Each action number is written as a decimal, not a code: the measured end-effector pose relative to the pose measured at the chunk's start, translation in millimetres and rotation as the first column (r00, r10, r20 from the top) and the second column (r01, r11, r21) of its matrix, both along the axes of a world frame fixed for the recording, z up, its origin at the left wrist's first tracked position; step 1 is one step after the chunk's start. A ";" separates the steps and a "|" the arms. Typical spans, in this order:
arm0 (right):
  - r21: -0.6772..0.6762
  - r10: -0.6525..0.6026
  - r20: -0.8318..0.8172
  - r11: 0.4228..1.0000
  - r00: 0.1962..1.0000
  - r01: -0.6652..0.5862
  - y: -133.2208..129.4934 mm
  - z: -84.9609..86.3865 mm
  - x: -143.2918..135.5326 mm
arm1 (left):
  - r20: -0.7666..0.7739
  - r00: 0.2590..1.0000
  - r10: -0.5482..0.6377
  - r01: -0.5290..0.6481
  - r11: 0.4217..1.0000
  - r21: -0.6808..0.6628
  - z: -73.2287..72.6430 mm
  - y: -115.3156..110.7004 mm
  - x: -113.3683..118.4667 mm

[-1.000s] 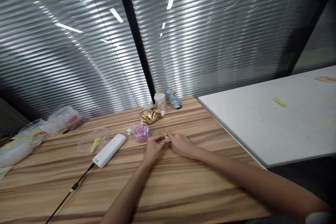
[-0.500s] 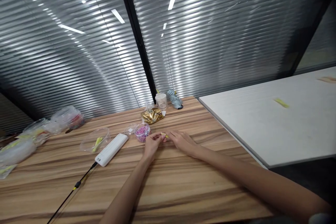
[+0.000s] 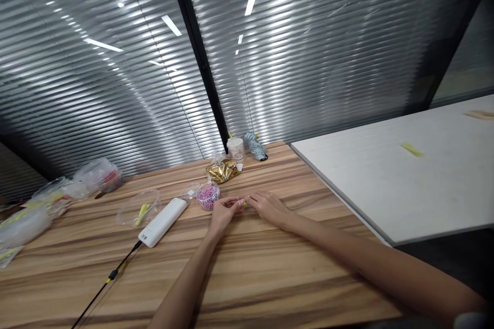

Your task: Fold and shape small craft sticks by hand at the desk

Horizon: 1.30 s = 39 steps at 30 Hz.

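Observation:
Fingertip to fingertip, my left hand (image 3: pixel 223 214) and my right hand (image 3: pixel 270 209) meet just above the wooden table. Both are closed in a pinch around a small yellow strip (image 3: pixel 244 203), most of it covered by the fingers. A thin pinkish bit shows at the left fingertips, too small to make out. Close beside my left hand stands a clear round tub (image 3: pixel 208 196) full of tiny pink and purple loops. Its clear lid (image 3: pixel 191 191) seems to lie just left of it.
Left of the tub lie a white power bank (image 3: pixel 162 222) with a black cable (image 3: pixel 113 273) and a clear dish (image 3: pixel 125 212) with yellow strips. Behind are a gold pouch (image 3: pixel 223 170), a white cup (image 3: pixel 235 149) and a grey-blue wrapped bundle (image 3: pixel 255 146). Plastic bags (image 3: pixel 29 226) lie far left.
The pinkish bit now shows more plainly at my left fingertips, and the yellow strip sits slightly lower. Both hands stay almost in place; the view has shifted a little.

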State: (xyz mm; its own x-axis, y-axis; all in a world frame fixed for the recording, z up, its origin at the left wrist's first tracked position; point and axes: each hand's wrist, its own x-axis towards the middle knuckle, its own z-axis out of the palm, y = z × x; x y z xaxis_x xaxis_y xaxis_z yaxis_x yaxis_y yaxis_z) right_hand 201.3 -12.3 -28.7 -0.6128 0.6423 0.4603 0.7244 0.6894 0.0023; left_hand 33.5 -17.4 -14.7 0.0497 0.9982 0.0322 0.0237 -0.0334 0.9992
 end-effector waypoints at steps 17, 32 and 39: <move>-0.019 0.006 -0.070 1.000 0.998 -0.008 0.9 -2.8 -0.1 | -0.242 0.957 -0.162 0.173 0.984 0.029 3.0 -1.5 -1.1; 0.026 0.153 -0.082 0.988 0.985 -0.151 0.2 -0.6 4.2 | -0.220 0.942 -0.252 0.260 0.966 0.008 1.3 -1.7 -2.8; 0.039 0.176 -0.082 0.984 0.981 -0.173 3.5 -5.8 5.5 | -0.232 0.921 -0.314 0.331 0.943 0.035 2.2 -2.9 -4.6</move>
